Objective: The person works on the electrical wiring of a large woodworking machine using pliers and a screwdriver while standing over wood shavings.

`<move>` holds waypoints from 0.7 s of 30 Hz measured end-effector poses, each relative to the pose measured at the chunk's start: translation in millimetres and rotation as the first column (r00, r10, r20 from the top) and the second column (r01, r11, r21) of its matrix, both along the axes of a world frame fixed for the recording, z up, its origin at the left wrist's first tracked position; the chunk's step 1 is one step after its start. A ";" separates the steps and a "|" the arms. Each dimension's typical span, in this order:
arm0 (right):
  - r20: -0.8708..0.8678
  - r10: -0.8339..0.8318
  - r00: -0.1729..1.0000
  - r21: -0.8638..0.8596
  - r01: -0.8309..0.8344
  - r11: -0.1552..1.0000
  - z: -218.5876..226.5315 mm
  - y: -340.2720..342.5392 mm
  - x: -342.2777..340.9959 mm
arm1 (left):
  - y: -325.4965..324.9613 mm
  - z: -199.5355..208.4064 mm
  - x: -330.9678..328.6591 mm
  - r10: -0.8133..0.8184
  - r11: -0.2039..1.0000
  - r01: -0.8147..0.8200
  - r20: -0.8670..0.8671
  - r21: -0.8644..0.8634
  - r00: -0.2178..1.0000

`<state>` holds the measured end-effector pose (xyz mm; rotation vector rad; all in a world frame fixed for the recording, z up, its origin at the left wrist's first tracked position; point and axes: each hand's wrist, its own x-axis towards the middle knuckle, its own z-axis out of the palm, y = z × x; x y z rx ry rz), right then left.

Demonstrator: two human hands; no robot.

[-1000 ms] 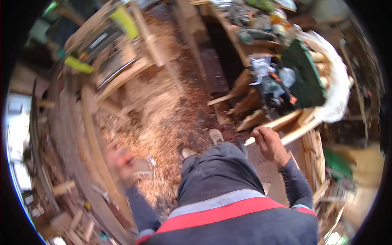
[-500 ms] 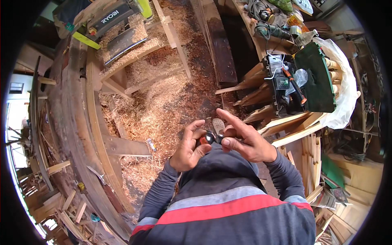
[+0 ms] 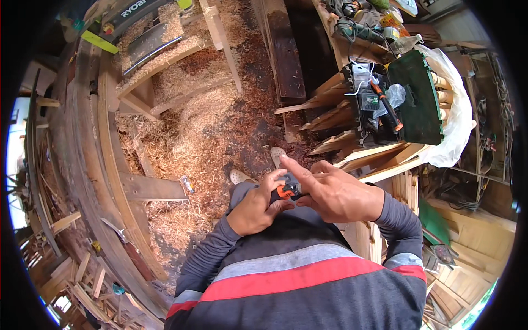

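In front of my belly my left hand (image 3: 256,208) is closed round a small black-and-orange hand tool (image 3: 286,191). Its exact kind I cannot make out, since fingers cover most of it. My right hand (image 3: 344,192) grips the tool's dark right end between thumb and bent fingers, while its index finger points out over the tool. To the right lies an opened dark green tool case (image 3: 421,99). Inside the case are a long black-and-orange tool (image 3: 386,106), a dark battery-like block (image 3: 367,100) and a clear plastic bag (image 3: 395,96).
Wood shavings (image 3: 192,121) cover the floor beside a planer (image 3: 151,52) at the far left. A long timber beam (image 3: 102,137) runs along the left. Stacked boards (image 3: 379,162) jut out under the case. My shoe (image 3: 278,155) shows beyond my hands.
My right hand has turned over, its back now facing up, and closed in on the tool. More of the tool's orange part shows. The whole view has shifted slightly.
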<state>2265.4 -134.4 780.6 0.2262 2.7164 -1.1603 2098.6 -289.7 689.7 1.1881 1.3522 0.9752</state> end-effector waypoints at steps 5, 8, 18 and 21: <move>-0.021 0.067 0.998 0.126 -0.063 0.990 -10.8 -4.0 -1.3 | 6.2 4.2 -3.6 -0.192 0.972 0.199 0.063 -0.125 0.979; 0.002 0.088 0.996 0.184 -0.087 0.979 -11.4 -5.9 -1.0 | 3.6 2.2 -2.9 -0.187 0.968 0.198 0.086 -0.153 0.979; 0.045 0.103 0.994 0.323 -0.112 0.940 -16.6 -11.0 5.0 | 7.3 -2.3 6.7 -0.099 0.980 0.108 0.058 -0.167 0.993; 0.038 0.097 0.995 0.311 -0.104 0.945 -19.8 -13.3 8.3 | 7.6 -3.3 8.8 -0.094 0.985 0.085 -0.055 -0.148 0.994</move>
